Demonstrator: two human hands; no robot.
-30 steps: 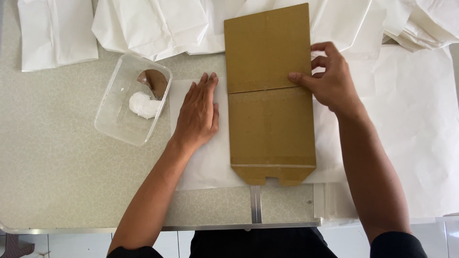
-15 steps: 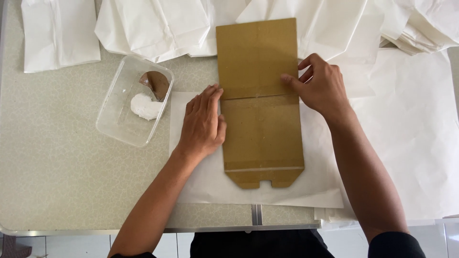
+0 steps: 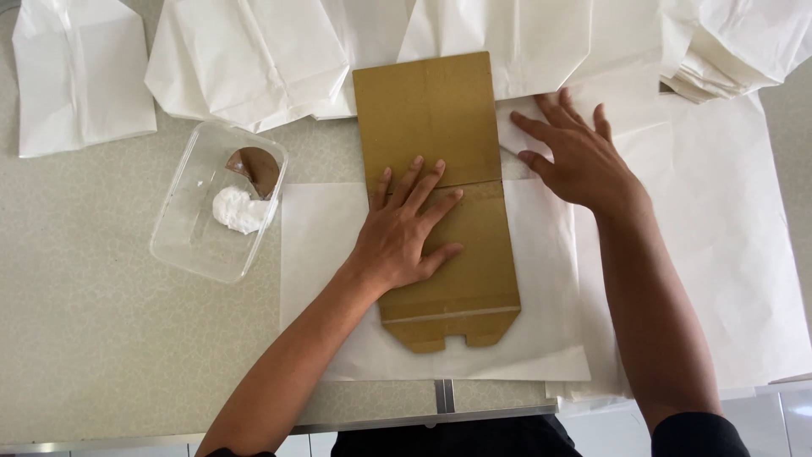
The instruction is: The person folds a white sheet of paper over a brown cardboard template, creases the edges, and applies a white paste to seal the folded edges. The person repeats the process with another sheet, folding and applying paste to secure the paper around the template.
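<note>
Both hands lie flat and open, palms down, pinching nothing. Left hand spreads its fingers on the brown cardboard template, pressing just below the horizontal crease that crosses its middle; the fingertips reach that crease. Right hand rests beside the template's right edge, fingers fanned toward the far left, flat on the white paper sheet and clear of the cardboard.

That template is a long, stiff, matte rectangle of tan board lying lengthwise away from the person. Its near end narrows with cut corners and a small square notch, and a second, fainter fold line crosses just above that end. It lies on top of the thin, smooth white sheet, which shows on both sides and below it.

Under and to the right of this sheet, a wider stack of white paper reaches the table's near edge. Across the far side, several crumpled, folded white paper pieces overlap in a loose row. Left of the sheet sits a clear plastic rectangular tub with rounded corners, holding a lump of white paste and a brown, rounded scrap. Everything rests on a pale, speckled tabletop with a metal-trimmed front edge.
</note>
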